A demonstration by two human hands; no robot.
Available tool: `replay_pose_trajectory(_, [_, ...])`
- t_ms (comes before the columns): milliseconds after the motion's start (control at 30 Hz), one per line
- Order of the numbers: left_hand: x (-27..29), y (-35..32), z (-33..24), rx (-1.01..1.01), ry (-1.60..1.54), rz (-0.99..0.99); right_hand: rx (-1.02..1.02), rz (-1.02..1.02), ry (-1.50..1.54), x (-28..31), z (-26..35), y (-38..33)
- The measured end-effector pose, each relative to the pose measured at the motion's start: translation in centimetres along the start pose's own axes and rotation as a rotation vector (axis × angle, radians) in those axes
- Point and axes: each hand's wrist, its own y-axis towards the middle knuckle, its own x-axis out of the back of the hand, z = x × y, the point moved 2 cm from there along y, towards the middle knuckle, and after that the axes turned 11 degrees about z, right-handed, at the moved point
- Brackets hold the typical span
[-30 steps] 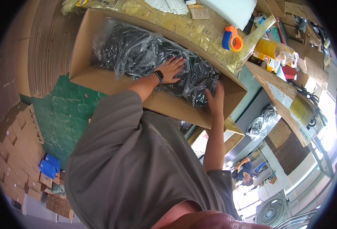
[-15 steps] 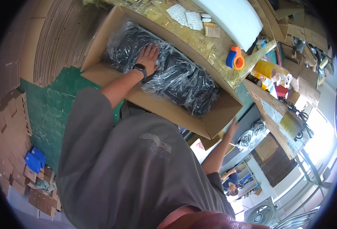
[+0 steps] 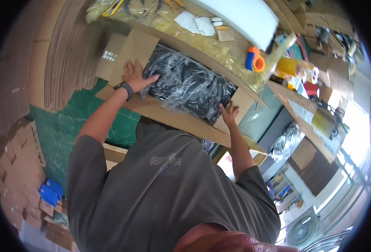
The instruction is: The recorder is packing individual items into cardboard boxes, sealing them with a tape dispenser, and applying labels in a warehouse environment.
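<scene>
A long cardboard box (image 3: 175, 119) lies before me. Inside it sits a black item (image 3: 189, 84) wrapped in crinkled clear plastic, whose kind I cannot make out. My left hand (image 3: 135, 78) lies with fingers spread on the left end flap (image 3: 141, 48), its thumb reaching over the plastic. At the other end, my right hand (image 3: 229, 113) rests on the right end flap (image 3: 242, 105), fingers apart. Both end flaps lean inward over the wrapped item's ends, while the long side flaps stand outward.
Behind the box, a worktable (image 3: 231, 54) carries an orange and blue tape dispenser (image 3: 254, 60), white paper sheets (image 3: 194, 23), a yellow cutter (image 3: 113, 8) and a white foam piece (image 3: 248, 21). Stacked flat cardboard (image 3: 63, 54) stands at left. A fan (image 3: 302, 230) is at lower right.
My left hand has moved off the plastic-wrapped item to the left end flap. My right hand has come up from beside the box onto the right flap. Both end flaps now fold inward.
</scene>
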Motion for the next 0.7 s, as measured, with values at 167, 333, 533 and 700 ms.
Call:
replay_pose_trajectory(167, [3.1,-3.4,4.7,-0.369,0.212,0.656,0.347,0.826,0.389,2.7,-2.3,-13.6])
replay_pose_trajectory(333, [4.3,-4.1,3.7,-0.445,0.271,0.816,0.365,0.895,-0.004,5.9,1.0,-13.2])
replay_pose_trajectory(533, [5.1,5.4,0.2,-0.559,0.532,-0.237,0.283,0.276,-0.346,13.6,8.7,-5.6])
replay_pose_trajectory(700, [1.8,6.7,1.6,-0.553,0.5,-0.415,0.729,-1.058,-0.421,21.3,21.0,-8.7])
